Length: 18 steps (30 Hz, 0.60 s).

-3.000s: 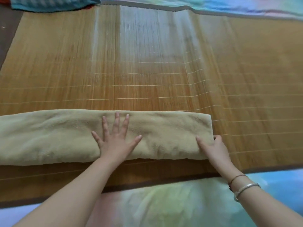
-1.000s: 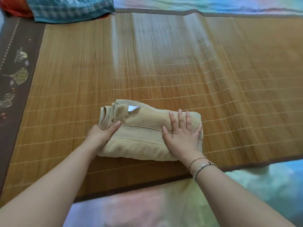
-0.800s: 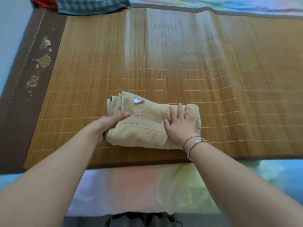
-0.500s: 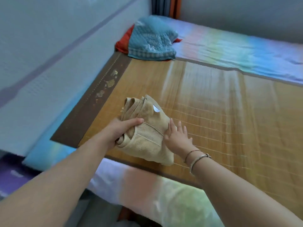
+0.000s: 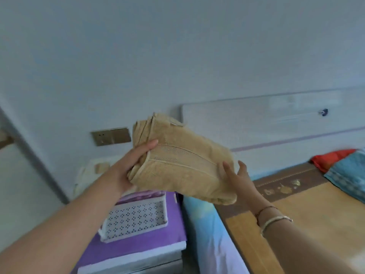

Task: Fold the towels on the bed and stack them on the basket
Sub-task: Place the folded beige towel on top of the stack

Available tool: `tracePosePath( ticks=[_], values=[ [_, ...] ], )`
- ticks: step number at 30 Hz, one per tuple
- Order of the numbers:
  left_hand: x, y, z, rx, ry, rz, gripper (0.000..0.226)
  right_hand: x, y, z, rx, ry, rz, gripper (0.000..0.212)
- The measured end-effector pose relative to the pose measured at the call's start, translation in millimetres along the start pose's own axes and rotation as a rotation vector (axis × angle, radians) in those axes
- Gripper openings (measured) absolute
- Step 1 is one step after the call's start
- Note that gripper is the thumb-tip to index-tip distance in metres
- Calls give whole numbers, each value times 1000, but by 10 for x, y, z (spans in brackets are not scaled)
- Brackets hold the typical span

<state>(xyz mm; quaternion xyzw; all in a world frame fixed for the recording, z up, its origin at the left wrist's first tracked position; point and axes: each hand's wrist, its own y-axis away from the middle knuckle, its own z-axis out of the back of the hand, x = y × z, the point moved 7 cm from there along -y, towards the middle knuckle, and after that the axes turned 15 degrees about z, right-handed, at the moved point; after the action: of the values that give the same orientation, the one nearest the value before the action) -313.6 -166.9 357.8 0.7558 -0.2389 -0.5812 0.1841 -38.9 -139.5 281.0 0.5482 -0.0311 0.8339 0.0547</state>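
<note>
I am holding the folded tan towel [image 5: 183, 165] up in the air between both hands, above the gap between the bed [image 5: 316, 214] and the purple-covered stand [image 5: 138, 246]. My left hand [image 5: 128, 167] is gripping the towel's layered end, thumb lying across the top and fingers curled beneath. My right hand [image 5: 240, 177] is cupping the opposite end, thumb on the upper face, fingers wrapping behind it. The white perforated basket [image 5: 136, 218] is sitting on the stand below the towel, well apart from it. A red and blue cloth pile [image 5: 343, 165] is lying on the bed's far right.
</note>
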Motion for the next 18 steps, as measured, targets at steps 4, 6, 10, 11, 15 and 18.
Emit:
tracePosePath(
  ticks=[4,6,10,11,15,18],
  values=[
    [-273,124,997,-101,252,-102,40,336,-411,-739,116,-95,-110,86],
    [-390,108,1494,-146,343,-146,34,479,-518,-1274,273,-220,-171,86],
    [-490,-92,2234,-204,385,-142,34,813,-716,-2003,362,-443,-199,61],
    [-478,-163,2416,-221,378,-108,35,857,-778,-2157,330,-448,-201,59],
    [-460,-467,3092,-340,167,49,81,771,-980,-2543,206,-397,-246,75],
    [-288,-734,3506,-468,-31,192,102,633,-1008,-2690,152,-263,-242,78]
  ],
)
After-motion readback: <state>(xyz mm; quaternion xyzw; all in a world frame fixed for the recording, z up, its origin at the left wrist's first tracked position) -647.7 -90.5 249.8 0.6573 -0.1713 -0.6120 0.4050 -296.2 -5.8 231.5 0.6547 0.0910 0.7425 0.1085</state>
